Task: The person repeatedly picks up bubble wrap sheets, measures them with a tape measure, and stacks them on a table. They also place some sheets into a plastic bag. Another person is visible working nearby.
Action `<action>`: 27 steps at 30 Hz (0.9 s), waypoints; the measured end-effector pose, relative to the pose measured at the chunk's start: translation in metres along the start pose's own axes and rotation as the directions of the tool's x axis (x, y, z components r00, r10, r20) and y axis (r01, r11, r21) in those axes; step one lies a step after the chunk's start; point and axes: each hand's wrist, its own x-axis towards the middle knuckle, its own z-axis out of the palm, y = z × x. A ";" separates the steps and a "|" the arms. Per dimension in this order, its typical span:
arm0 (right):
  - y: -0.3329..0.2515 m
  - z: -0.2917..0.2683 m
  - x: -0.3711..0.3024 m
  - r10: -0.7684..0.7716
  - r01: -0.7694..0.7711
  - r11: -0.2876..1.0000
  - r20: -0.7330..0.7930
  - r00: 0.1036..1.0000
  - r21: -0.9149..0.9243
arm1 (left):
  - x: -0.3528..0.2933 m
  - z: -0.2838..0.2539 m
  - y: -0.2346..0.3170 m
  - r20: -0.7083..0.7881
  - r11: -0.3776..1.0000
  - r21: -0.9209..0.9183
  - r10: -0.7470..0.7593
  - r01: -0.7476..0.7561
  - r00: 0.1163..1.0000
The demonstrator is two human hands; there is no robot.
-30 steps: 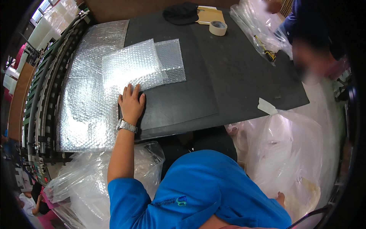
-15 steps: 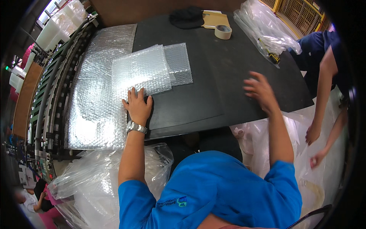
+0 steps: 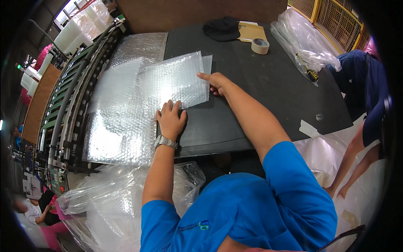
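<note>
Bubble-wrap sheets [image 3: 174, 80], stacked at black table's [image 3: 268, 90] left edge, not yet fully squared. Left hand [image 3: 171, 119] flat, fingers spread, pressing near corner; right hand [image 3: 216, 82] fingers extended on right edge.

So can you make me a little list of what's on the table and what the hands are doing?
Left hand: flat, fingers on the lower edge of the bubble wrap sheets
Right hand: touching the sheets' right edge
Wristwatch: on the left wrist
Table: black top
Big bubble wrap: spread out over the table's left edge
Tape roll: far side of the table
Black cap: near the tape
Screwdriver: by the clear plastic bag, far right
Another person: bending at the right
</note>
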 end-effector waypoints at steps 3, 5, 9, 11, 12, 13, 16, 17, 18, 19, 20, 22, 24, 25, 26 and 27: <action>0.012 0.027 -0.006 -0.251 0.256 0.961 -0.059 0.966 0.102 | 0.002 0.000 0.001 -0.013 0.997 -0.036 0.062 -0.062 0.998; 0.026 0.032 0.011 -0.306 0.305 0.909 -0.042 0.951 0.285 | 0.002 0.001 -0.001 -0.049 0.991 -0.062 0.114 -0.117 0.992; 0.041 0.036 0.010 -0.342 0.346 0.854 -0.081 0.936 0.390 | -0.005 -0.010 0.000 -0.266 0.952 -0.187 0.189 -0.242 0.945; 0.039 0.031 -0.013 -0.351 0.327 0.862 -0.008 0.936 0.388 | 0.001 -0.013 -0.007 -0.481 0.989 -0.054 0.095 -0.137 0.871; 0.044 0.026 -0.008 -0.357 0.322 0.852 0.009 0.934 0.413 | 0.009 -0.017 -0.009 -0.581 0.996 0.000 0.071 -0.088 0.810; 0.052 0.024 0.002 -0.364 0.317 0.842 0.026 0.931 0.437 | 0.019 -0.023 -0.015 -0.572 1.000 -0.004 -0.009 0.008 0.820; 0.051 0.027 -0.007 -0.329 0.274 0.839 0.037 0.944 0.470 | 0.036 -0.031 -0.039 -0.262 0.930 0.228 -0.227 0.289 0.938; 0.045 0.028 -0.019 -0.313 0.259 0.842 0.037 0.949 0.474 | 0.040 -0.033 -0.050 0.158 0.960 0.137 -0.266 0.246 0.951; 0.042 0.028 -0.030 -0.345 0.268 0.826 0.070 0.936 0.496 | 0.035 -0.033 -0.042 0.325 0.975 0.160 -0.199 0.153 0.925; 0.039 0.027 -0.040 -0.378 0.275 0.810 0.102 0.920 0.518 | 0.026 -0.031 -0.030 0.359 0.985 0.160 -0.120 0.066 0.926; 0.035 0.026 -0.047 -0.417 0.287 0.789 0.130 0.900 0.544 | 0.019 -0.023 -0.020 0.359 0.988 0.144 0.006 -0.062 0.933; 0.042 0.020 -0.037 -0.464 0.335 0.772 0.118 0.878 0.541 | 0.002 -0.019 0.012 0.299 0.985 -0.073 0.174 -0.159 0.938; 0.046 0.010 -0.041 -0.487 0.383 0.758 0.068 0.871 0.529 | -0.008 -0.033 0.035 0.292 0.981 -0.085 0.194 -0.177 0.937; 0.050 0.004 -0.026 -0.479 0.436 0.783 -0.018 0.878 0.444 | -0.006 -0.035 0.035 0.269 0.953 -0.232 0.257 -0.196 0.928; 0.036 -0.001 -0.046 -0.517 0.463 0.788 0.029 0.855 0.405 | -0.007 -0.040 0.029 0.238 0.911 -0.367 0.289 -0.190 0.927; 0.027 -0.013 -0.055 -0.612 0.597 0.763 -0.019 0.790 0.248 | -0.006 -0.046 0.031 0.071 0.923 -0.325 0.244 -0.208 0.967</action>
